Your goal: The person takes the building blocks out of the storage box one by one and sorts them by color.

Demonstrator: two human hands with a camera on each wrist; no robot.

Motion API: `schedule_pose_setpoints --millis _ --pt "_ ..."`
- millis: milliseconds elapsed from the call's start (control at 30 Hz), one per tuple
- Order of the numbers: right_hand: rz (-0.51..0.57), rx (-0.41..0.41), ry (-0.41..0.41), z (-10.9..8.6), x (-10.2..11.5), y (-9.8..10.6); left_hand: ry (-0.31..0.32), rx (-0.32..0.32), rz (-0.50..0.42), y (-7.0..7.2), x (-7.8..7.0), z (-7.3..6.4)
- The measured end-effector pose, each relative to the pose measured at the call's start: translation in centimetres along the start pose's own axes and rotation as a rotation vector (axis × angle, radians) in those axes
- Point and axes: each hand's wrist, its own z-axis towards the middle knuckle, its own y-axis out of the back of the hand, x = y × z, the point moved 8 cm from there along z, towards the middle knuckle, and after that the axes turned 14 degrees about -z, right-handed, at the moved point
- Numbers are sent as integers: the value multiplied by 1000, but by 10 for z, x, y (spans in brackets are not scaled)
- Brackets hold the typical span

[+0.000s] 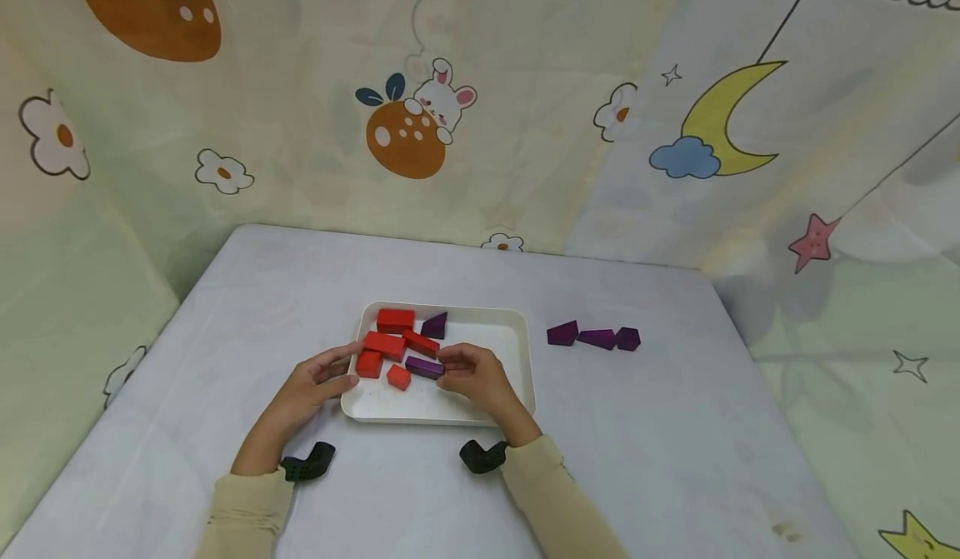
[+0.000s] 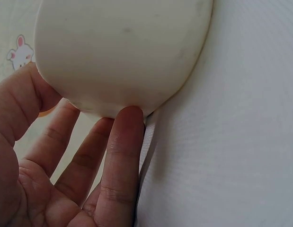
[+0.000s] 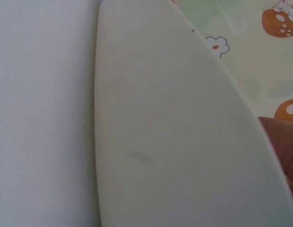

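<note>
My left hand (image 1: 310, 386) grips the left side of a white tray (image 1: 495, 321). In the left wrist view its thumb lies at the tray's rim and its fingers touch the outer wall (image 2: 122, 56). Inside the tray, my right hand (image 1: 480, 380) pinches the right end of a purple rectangular block (image 1: 423, 367). Red blocks, including a long one (image 1: 385, 346) and a small one (image 1: 398, 377), lie close by on the tray's left half. A purple wedge-shaped block (image 1: 435, 326) stands near the back. The tray wall (image 3: 174, 123) hides most of my right hand in its wrist view.
Outside the tray to the right, three purple blocks lie in a row: a four-sided one (image 1: 562, 333), a tapered one (image 1: 597, 339) and a many-sided one (image 1: 628, 339). A white cloth covers the table (image 1: 660, 459). Behind it hangs a printed curtain (image 1: 525, 126).
</note>
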Motion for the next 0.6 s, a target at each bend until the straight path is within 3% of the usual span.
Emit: schedule_pose_setpoints --millis 300,467,600 --pt "-191 -40 24 4 9 -4 12 -4 12 0 1 0" --pt "-177 -52 17 0 5 5 12 -6 21 0 1 -2" --pt "-103 -69 23 -6 2 20 -2 6 20 -1 0 -1"
